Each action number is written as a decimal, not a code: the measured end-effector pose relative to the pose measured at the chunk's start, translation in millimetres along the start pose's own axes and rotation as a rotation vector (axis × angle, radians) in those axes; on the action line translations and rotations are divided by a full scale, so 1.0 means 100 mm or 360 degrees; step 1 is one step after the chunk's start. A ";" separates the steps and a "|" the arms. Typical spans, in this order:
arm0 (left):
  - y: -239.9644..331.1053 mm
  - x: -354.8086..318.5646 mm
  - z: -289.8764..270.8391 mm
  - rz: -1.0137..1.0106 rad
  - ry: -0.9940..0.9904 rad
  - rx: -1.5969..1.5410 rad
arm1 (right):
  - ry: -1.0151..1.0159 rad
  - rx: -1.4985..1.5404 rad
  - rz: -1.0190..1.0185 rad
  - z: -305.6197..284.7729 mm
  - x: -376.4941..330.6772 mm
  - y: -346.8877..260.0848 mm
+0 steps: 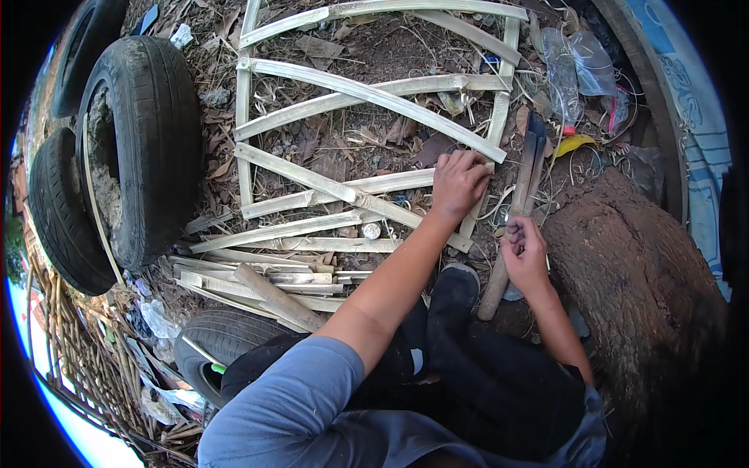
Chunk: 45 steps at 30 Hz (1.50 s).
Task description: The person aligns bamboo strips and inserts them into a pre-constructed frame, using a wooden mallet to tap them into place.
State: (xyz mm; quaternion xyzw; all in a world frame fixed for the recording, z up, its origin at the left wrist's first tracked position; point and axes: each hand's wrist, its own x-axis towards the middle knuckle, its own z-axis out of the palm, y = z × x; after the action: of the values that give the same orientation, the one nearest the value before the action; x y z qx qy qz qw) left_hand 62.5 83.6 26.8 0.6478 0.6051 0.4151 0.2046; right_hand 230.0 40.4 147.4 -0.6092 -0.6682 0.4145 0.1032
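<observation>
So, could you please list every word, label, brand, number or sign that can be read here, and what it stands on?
No text can be read clearly.
Blue-and-white sheet, right edge: letter-like marks, too blurred and bent to make out.
Tyres, left: no legible sidewall lettering.
Clear plastic bag, upper right: nothing legible.
Pale slats: no writing visible.

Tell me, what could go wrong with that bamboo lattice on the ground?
The left hand is at the edge of the bamboo lattice, whose strips look roughly split, so a splinter might poke a finger.

The shoe is close to a strip's end, so a small kick could knock the lattice crooked.

The long dark-ended tool is right by the right hand; knuckles might bump it.
</observation>
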 end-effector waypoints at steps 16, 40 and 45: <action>0.02 0.02 0.06 -0.0002 0.0013 0.0030 | 0.0159 -0.1985 -0.0334 -0.16 0.71 0.27; 0.18 0.02 0.20 0.0089 0.0015 -0.0069 | -0.0669 -0.3377 0.0399 -0.74 -0.33 -2.50; -0.09 0.02 0.02 0.0113 -0.0031 0.0059 | -0.0199 -0.2415 0.0742 -1.23 -0.76 -3.07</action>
State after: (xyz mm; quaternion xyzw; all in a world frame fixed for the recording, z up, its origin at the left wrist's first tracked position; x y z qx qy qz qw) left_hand 58.3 88.0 19.3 0.6765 0.5874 0.4044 0.1837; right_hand 103.5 51.5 462.3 -0.6130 -0.6279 -0.1094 -0.4669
